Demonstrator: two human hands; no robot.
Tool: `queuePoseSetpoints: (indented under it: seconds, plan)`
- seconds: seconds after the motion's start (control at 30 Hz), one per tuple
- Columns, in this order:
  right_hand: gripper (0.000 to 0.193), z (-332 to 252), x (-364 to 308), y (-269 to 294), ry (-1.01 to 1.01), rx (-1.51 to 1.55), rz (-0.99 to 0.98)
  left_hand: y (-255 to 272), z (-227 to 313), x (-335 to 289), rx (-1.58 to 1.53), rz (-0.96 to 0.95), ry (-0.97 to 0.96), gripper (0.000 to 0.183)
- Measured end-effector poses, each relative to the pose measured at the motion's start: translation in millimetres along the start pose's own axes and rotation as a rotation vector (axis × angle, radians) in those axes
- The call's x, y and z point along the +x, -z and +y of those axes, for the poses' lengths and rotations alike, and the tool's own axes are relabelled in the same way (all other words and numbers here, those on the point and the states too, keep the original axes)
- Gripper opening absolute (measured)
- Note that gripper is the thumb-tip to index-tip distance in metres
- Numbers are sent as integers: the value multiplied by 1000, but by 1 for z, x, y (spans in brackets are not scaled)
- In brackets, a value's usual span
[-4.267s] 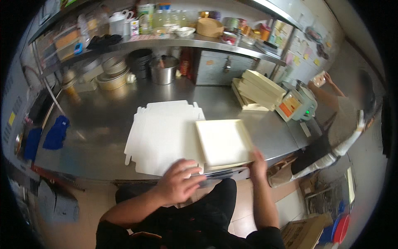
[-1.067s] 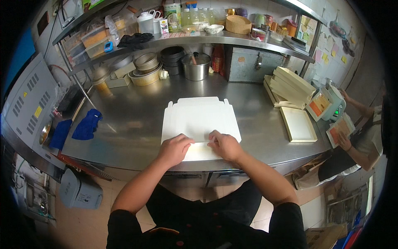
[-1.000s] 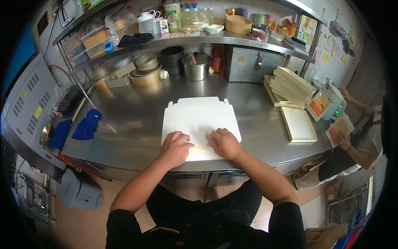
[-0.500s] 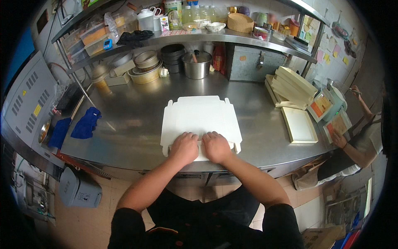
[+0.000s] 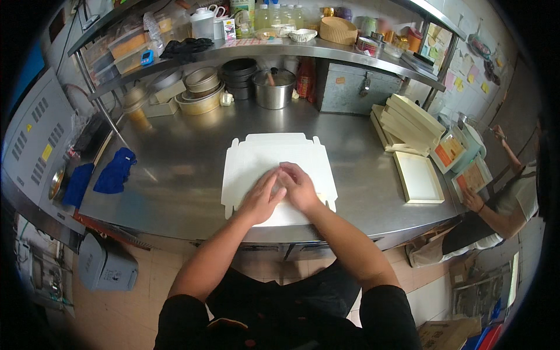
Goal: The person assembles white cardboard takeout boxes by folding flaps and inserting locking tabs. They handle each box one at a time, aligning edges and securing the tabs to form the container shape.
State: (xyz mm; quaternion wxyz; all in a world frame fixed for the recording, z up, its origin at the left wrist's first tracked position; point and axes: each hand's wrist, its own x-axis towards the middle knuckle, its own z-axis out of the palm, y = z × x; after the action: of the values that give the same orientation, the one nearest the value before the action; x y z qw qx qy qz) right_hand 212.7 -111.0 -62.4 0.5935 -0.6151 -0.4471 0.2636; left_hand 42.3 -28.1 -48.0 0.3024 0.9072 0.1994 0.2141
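A flat white cardboard box blank [image 5: 248, 160] with notched tabs at its corners lies on the steel worktable in front of me. Over its middle, my left hand [image 5: 262, 197] has its fingers stretched out and pointing inward. My right hand [image 5: 298, 188] is beside it, fingers also extended, and the fingertips of the two hands come close together. Neither hand visibly grips anything. The hands hide part of the blank's centre and near side, so I cannot tell how firmly they touch it.
On the steel worktable [image 5: 175, 198], a blue cloth [image 5: 115, 171] lies left. Shallow cream box trays [image 5: 419, 178] are stacked and laid at the right. Pots [image 5: 275, 93] and a metal chest [image 5: 356, 87] stand behind, under a loaded shelf [image 5: 251, 53]. Another person [image 5: 507, 219] works at far right.
Both hands have moved forward from the blank's near edge to its middle. Their fingers, curled at the near fold before, are now stretched out. The blank stays on the table.
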Motion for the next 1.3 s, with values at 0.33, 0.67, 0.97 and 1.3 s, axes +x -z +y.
queuePoseSetpoints:
  seconds: [0.33,0.67,0.97,1.3]
  plan:
    - [49,-23,-22,138,161,-117,105,41,39,-48,424,60,-98,57]
    - [52,-72,-101,117,634,-975,-73,122,-7,-58,454,379,-238,26]
    - [12,-54,-119,69,581,-957,-264,57,43,-102,335,34,-274,12]
    - [18,-41,-99,54,521,-935,-152,46,28,-85,518,107,-353,26]
